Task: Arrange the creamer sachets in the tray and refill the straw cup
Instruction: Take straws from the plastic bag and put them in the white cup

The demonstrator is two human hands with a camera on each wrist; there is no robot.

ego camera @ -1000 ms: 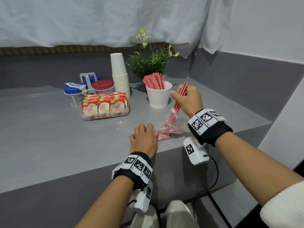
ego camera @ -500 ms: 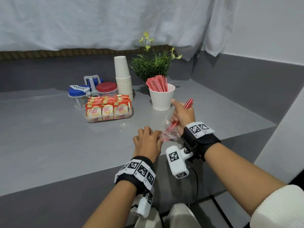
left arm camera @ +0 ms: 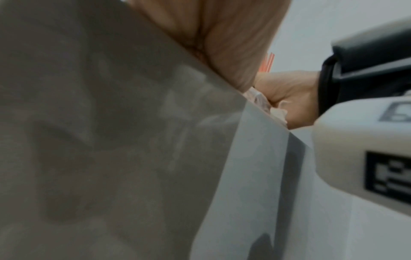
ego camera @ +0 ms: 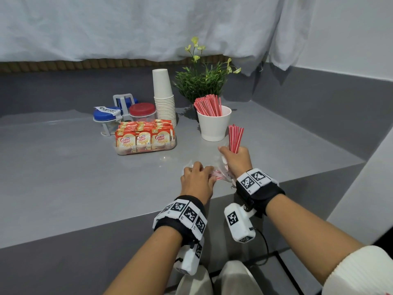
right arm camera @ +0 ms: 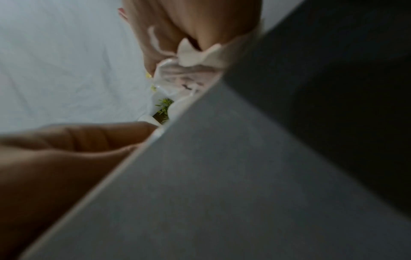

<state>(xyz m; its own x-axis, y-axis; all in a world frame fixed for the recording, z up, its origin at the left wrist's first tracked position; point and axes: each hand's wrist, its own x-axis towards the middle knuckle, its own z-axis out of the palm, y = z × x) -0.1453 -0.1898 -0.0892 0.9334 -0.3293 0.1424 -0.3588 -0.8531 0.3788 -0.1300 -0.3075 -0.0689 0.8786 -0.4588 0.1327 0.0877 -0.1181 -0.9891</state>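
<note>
Right hand: fingers curled round a bundle of red straws, held roughly upright, tips up, just in front of the white straw cup and apart from it. The cup stands on the grey worktop, already holding a fan of red straws.

Left hand: knuckles up, fingers bent down onto a clear plastic bag at the worktop's near edge, pinning it; a few red straws show inside the bag. Both hands touch the bag.

Clear tray: left of the cup, well apart, filled with creamer sachets standing in rows.

Behind the tray: a stack of paper cups, lidded jars, a green plant.

Wrist views blurred.
</note>
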